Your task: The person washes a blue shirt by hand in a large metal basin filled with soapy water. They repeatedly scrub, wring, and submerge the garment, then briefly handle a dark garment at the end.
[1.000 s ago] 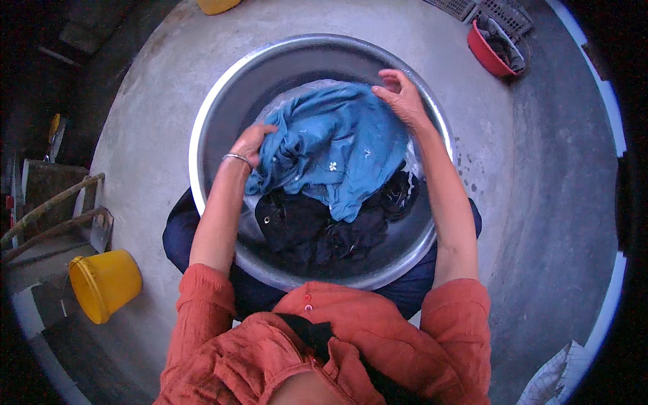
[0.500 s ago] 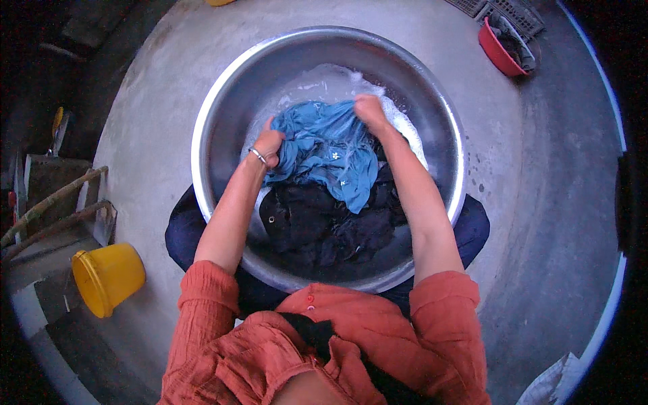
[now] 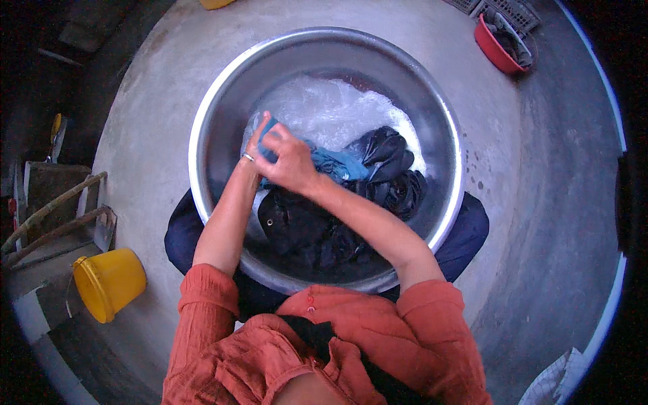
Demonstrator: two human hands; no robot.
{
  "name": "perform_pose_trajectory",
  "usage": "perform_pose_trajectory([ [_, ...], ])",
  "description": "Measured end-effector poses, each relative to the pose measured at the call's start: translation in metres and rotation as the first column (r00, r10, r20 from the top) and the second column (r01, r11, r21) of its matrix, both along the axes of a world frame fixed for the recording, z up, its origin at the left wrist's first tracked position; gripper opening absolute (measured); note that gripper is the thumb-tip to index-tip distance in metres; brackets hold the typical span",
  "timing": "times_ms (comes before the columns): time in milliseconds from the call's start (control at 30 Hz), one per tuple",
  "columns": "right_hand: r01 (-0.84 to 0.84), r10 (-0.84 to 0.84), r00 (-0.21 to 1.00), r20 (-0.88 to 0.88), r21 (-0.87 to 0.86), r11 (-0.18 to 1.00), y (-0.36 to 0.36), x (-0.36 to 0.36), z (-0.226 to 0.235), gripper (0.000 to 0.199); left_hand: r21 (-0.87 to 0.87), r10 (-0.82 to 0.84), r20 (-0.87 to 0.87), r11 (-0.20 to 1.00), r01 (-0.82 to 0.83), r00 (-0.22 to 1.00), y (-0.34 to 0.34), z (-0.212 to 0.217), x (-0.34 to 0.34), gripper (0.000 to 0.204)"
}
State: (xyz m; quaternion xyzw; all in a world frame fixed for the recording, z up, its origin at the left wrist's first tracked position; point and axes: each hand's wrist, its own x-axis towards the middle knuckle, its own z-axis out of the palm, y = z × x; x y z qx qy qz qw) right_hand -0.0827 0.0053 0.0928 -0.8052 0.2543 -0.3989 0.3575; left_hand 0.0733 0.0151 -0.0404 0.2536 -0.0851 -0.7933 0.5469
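A wide metal basin point(image 3: 447, 135) holds sudsy water point(image 3: 324, 101) and wet clothes. Close together at the basin's left side, both my hands are closed on a blue garment point(image 3: 341, 165). A fold of it shows between the fingers of my left hand point(image 3: 256, 147), which has a bracelet at the wrist. My right hand point(image 3: 291, 162) has crossed over to the left and hides much of the blue cloth. Black clothing point(image 3: 304, 226) lies bunched in the near half of the basin, and a shiny dark heap of it point(image 3: 386, 154) rises to the right of the blue garment.
On the concrete floor point(image 3: 152, 121) a yellow bucket point(image 3: 111, 280) lies tipped at the left, near wooden handles point(image 3: 54, 206). A red tub point(image 3: 496, 47) with dark cloth stands at the far right beside grey crates point(image 3: 509, 17). My knees flank the basin.
My right hand has moved left to join my left hand. The blue garment, spread out before, is now gathered low between them, baring foamy water and more black cloth at the right.
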Motion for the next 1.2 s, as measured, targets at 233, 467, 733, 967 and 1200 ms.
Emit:
perform_pose_trajectory([
  [233, 0.222, -0.237, 0.971, -0.041, -0.223, 0.949, -0.068, -0.013, -0.043, 0.011, 0.364, 0.209, 0.379, 0.862, -0.353, 0.901, -0.012, 0.083, -0.073, 0.037],
  [467, 0.609, -0.529, 0.513, -0.676, -0.147, 0.779, -0.148, -0.078, -0.074, 0.038, 0.328, 0.115, 0.358, 0.914, -0.24, 0.927, -0.013, 0.066, -0.048, 0.052],
  [733, 0.071, 0.02, 0.95, -0.313, 0.277, 0.958, -0.058, -0.015, -0.073, 0.028, 0.32, 0.163, 0.297, 0.911, -0.259, 0.941, -0.01, 0.067, -0.051, 0.055],
  [967, 0.042, -0.048, 0.999, -0.02, -0.213, 0.976, -0.013, -0.011, -0.017, 0.015, 0.252, 0.037, 0.174, 0.964, -0.081, 0.984, -0.002, 0.07, -0.049, 0.041],
  [1200, 0.381, -0.366, 0.716, -0.594, -0.106, 0.918, -0.136, -0.055, -0.078, 0.035, 0.35, 0.033, 0.359, 0.921, -0.168, 0.933, -0.02, 0.081, -0.065, 0.036],
])
